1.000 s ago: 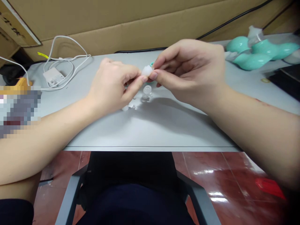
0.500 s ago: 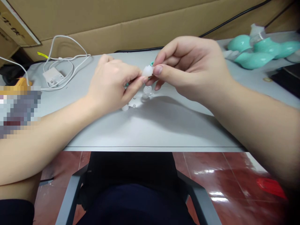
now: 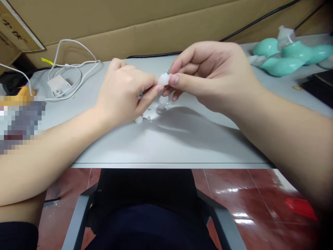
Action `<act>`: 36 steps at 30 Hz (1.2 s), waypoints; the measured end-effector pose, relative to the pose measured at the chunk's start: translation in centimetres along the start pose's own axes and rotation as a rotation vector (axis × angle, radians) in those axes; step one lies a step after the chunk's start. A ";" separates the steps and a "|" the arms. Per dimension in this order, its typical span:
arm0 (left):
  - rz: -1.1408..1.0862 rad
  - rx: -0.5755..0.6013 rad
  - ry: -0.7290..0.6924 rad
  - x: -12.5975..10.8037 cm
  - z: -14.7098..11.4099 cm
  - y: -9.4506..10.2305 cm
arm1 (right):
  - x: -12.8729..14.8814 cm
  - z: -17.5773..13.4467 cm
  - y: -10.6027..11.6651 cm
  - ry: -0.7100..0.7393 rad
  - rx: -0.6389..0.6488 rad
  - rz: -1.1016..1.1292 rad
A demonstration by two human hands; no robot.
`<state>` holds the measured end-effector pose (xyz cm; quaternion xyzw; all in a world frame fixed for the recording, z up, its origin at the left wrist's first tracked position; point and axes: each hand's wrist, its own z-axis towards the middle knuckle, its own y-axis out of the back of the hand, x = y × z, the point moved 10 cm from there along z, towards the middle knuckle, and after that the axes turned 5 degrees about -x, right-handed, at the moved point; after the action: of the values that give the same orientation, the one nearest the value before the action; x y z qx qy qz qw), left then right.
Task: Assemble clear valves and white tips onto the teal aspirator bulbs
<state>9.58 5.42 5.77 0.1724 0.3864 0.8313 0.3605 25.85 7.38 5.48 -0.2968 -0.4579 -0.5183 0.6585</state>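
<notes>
Over the grey table, both hands meet at a small white translucent plastic piece (image 3: 163, 80). My left hand (image 3: 125, 90) pinches its left side between thumb and forefinger. On the other side, my right hand (image 3: 213, 78) grips it with thumb and fingertips. A bit of teal (image 3: 167, 70) shows behind the white piece, by the right forefinger; its shape is mostly hidden. Below the hands lie small clear plastic parts (image 3: 163, 100) and a white round piece (image 3: 139, 119). Something teal is partly hidden behind my left fingers.
A white adapter (image 3: 58, 85) with a coiled white cable lies at the left, near a yellow-orange object (image 3: 24, 93). Teal bulbous parts (image 3: 286, 59) with clear fittings rest at the back right, near a dark flat object (image 3: 318, 86). Cardboard (image 3: 166, 31) stands behind the table.
The white piece has turned slightly between my fingers, and less of the teal bit shows. Both hands stay almost in place.
</notes>
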 end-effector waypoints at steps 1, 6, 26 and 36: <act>-0.007 -0.021 -0.008 0.0 0.0 0.0 | 0.0 0.0 0.1 -0.002 -0.001 0.010; -0.024 -0.012 0.008 0.0 -0.1 0.1 | -0.7 0.1 0.0 -0.083 0.031 0.061; 0.010 0.020 -0.001 -0.5 0.1 0.6 | -0.4 0.4 0.9 -0.086 -0.096 0.004; 0.022 0.056 0.056 -0.1 0.1 0.1 | 0.1 0.5 1.8 -0.035 -0.115 -0.164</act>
<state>9.62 5.32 5.91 0.1633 0.4175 0.8286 0.3354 27.43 8.30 5.92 -0.3048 -0.4617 -0.5904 0.5876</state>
